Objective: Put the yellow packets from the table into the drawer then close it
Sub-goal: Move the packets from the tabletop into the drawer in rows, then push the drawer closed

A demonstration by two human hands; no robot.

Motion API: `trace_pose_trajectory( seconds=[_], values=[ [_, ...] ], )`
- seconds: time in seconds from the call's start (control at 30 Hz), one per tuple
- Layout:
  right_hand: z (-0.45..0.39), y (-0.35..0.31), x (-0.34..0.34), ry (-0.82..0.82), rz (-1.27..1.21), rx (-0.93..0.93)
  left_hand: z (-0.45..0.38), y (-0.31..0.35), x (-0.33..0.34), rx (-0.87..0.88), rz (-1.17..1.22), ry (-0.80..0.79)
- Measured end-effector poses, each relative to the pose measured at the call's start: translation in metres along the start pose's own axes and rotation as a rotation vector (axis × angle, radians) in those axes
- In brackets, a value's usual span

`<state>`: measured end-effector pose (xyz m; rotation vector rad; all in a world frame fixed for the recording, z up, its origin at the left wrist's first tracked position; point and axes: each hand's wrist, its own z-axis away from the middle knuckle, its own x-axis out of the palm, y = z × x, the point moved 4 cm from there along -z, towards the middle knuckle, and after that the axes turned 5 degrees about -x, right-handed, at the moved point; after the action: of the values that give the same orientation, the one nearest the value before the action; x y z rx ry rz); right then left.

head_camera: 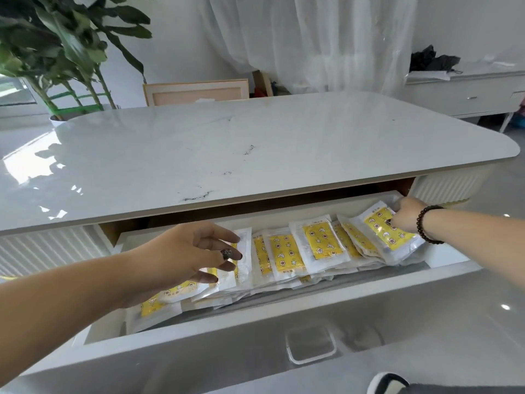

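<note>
The left hand covers the packets under it at the left end of the drawer, so only yellow corners peek out below its fingers. The right hand hides the top corner of the rightmost packet, and its fingertips are tucked out of sight, so its grip cannot be judged. Lower layers of packets are buried under the top row; their count cannot be told. The print on the packets is too small to read. The drawer's back runs under the tabletop into shadow. Both forearms run off the frame's edges. The plant is cut off at the top and left.
</note>
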<state>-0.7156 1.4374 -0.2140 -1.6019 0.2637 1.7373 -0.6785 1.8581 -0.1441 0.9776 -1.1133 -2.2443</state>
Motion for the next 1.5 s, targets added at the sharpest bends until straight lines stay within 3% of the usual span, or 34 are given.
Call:
trace_pose_trajectory(
  seconds=[0.17, 0.57, 0.67, 0.8, 0.93, 1.2, 1.33, 1.5],
  values=[
    [-0.005, 0.002, 0.006, 0.079, 0.175, -0.014, -0.007, -0.003, 0.003, -0.021, -0.007, -0.011],
    [0.03, -0.028, -0.009, 0.111, 0.73, -0.278, 0.008, 0.006, -0.003, 0.042, -0.098, 0.012],
    [0.049, -0.04, -0.023, 0.103, 0.689, -0.3, 0.016, 0.006, -0.007, 0.083, -0.206, 0.024],
    [0.088, -0.073, -0.035, 0.093, 0.454, -0.454, 0.029, 0.002, -0.013, 0.138, -0.47, -0.001],
    [0.144, -0.118, -0.038, -0.071, 0.242, -0.655, 0.046, -0.003, -0.013, 0.121, -0.714, -0.042],
    [0.215, -0.157, 0.0, -0.39, 0.381, -0.871, 0.069, -0.017, -0.015, 0.127, -0.877, -0.022],
    [0.222, -0.164, 0.004, -0.325, 0.499, -0.925, 0.073, -0.023, -0.013, 0.174, -0.918, -0.019],
    [0.216, -0.171, 0.002, -0.186, 0.505, -0.971, 0.069, -0.019, -0.02, 0.227, -1.041, 0.175]
  ],
)
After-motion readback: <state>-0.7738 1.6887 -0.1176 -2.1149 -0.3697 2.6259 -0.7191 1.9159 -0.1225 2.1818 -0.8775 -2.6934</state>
